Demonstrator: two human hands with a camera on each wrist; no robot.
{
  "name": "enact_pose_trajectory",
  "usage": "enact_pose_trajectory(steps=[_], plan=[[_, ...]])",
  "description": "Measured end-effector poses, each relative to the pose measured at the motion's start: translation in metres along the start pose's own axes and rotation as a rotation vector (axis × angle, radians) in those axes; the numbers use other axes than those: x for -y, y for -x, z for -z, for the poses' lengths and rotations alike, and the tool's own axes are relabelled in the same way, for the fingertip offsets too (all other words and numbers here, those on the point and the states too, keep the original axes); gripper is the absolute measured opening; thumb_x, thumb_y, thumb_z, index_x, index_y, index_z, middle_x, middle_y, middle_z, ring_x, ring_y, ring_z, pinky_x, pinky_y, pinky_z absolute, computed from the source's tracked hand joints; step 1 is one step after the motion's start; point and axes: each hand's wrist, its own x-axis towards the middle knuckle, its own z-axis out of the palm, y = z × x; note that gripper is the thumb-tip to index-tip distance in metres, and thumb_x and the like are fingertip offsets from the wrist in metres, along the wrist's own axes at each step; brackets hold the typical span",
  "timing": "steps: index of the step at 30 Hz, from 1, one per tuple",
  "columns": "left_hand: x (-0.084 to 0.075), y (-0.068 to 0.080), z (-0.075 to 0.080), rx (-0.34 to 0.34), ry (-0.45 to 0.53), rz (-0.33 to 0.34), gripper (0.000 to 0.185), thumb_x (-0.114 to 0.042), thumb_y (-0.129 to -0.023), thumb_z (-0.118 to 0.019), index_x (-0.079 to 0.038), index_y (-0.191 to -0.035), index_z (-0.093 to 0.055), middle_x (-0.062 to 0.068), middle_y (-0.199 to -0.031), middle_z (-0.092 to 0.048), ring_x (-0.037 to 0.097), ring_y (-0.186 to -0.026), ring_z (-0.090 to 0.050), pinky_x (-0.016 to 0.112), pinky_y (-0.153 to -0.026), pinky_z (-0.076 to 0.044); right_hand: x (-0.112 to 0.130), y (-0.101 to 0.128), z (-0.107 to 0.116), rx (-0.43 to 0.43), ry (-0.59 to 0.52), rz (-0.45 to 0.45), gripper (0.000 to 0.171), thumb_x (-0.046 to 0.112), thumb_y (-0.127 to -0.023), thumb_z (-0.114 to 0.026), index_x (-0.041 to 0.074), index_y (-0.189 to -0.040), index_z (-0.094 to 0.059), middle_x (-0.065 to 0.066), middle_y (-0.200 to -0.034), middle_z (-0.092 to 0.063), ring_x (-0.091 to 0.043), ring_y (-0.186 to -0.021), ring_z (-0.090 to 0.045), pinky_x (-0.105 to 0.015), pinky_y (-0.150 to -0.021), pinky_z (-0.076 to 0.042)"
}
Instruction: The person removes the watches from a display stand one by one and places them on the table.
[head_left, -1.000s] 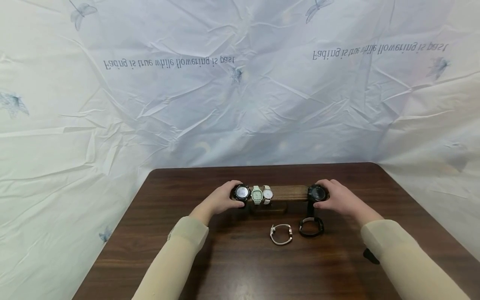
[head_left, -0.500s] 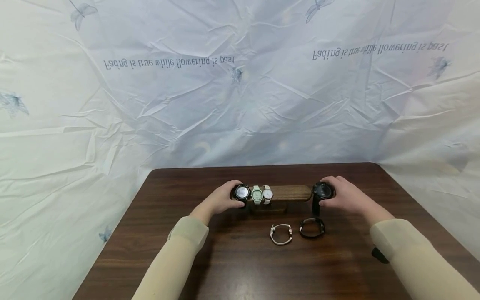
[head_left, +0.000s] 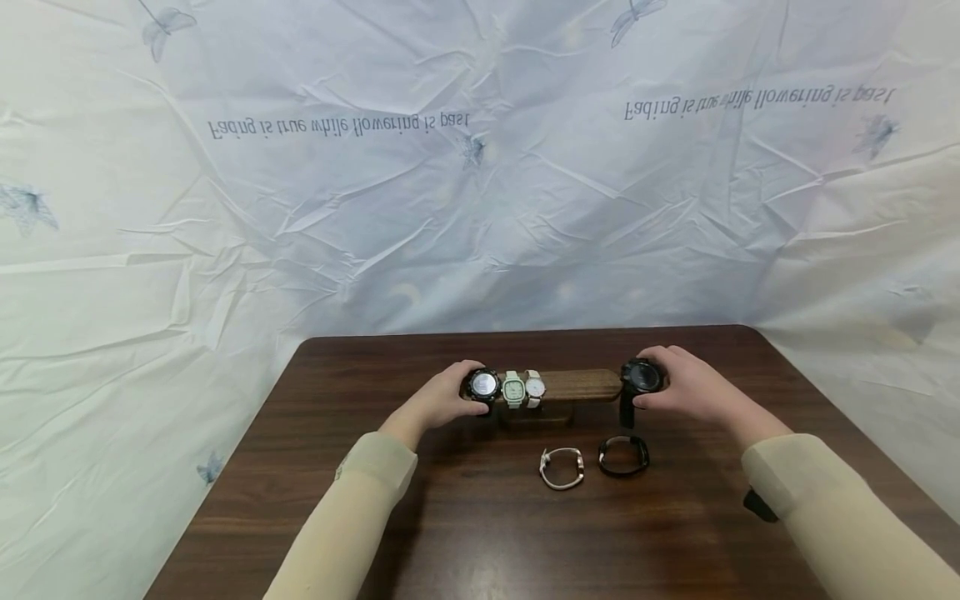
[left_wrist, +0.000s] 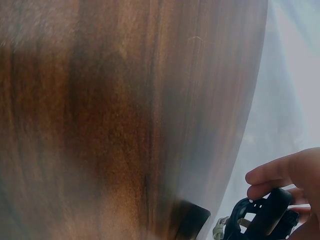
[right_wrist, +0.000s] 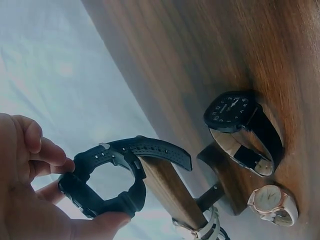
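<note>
Two hands work at opposite ends of a wooden watch stand [head_left: 581, 385] that sits toward the back of the dark wood tabletop [head_left: 465, 533]. The right hand [head_left: 686, 388] grips a black sports watch [head_left: 642, 377] at the right tip of the stand's horizontal bar; in the right wrist view its thumb and curled fingers [right_wrist: 47, 150] pinch the watch case, and the buckled strap loops over the very end of the bar, so the watch is only just on the stand. The left hand [head_left: 442, 398] holds the other end of the bar, its fingers [left_wrist: 270, 175] curled round a second black watch [head_left: 483, 384] that is mounted there, face toward the person.

Just right of that watch, side by side on the bar, sit a pale green watch [head_left: 513, 389] and a white watch [head_left: 535, 387]. The stretch of bar between the white watch and the right hand's watch is bare wood.

On the tabletop in front of the stand lie two more watches, close to each other but not touching: a white-strapped watch [head_left: 562, 467] on the left and a black-strapped watch [head_left: 624, 455] on the right, below the right hand. Both arms wear light beige sleeves [head_left: 352, 508]. A crinkled white sheet [head_left: 480, 183] printed with dragonflies and text hangs behind the tabletop.
</note>
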Motion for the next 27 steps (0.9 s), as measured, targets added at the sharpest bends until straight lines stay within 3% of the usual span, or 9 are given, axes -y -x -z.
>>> enact_pose_trajectory(steps=[9,27], plan=[[0.0,0.0,0.001,0.0,0.0,0.002,0.065,-0.038,-0.072,-0.069,-0.021,-0.126,-0.038,-0.003,-0.119,-0.044,0.01,-0.099,-0.046,0.032,-0.08,-0.04,0.012,-0.003,0.001,0.015,-0.014,0.045,0.071,0.057,-0.065,-0.064,0.013,-0.118,-0.046,-0.008,-0.101,-0.047,-0.018,-0.08,-0.048,-0.035,-0.062,-0.04],[0.002,0.0,-0.001,0.002,0.004,-0.001,0.066,-0.04,-0.071,-0.068,-0.022,-0.127,-0.037,-0.004,-0.12,-0.043,0.01,-0.099,-0.046,0.032,-0.079,-0.04,0.037,-0.013,-0.019,0.056,-0.106,0.144,0.066,0.051,-0.067,-0.067,0.017,-0.119,-0.046,0.0,-0.096,-0.046,-0.014,-0.075,-0.045,-0.03,-0.062,-0.04]])
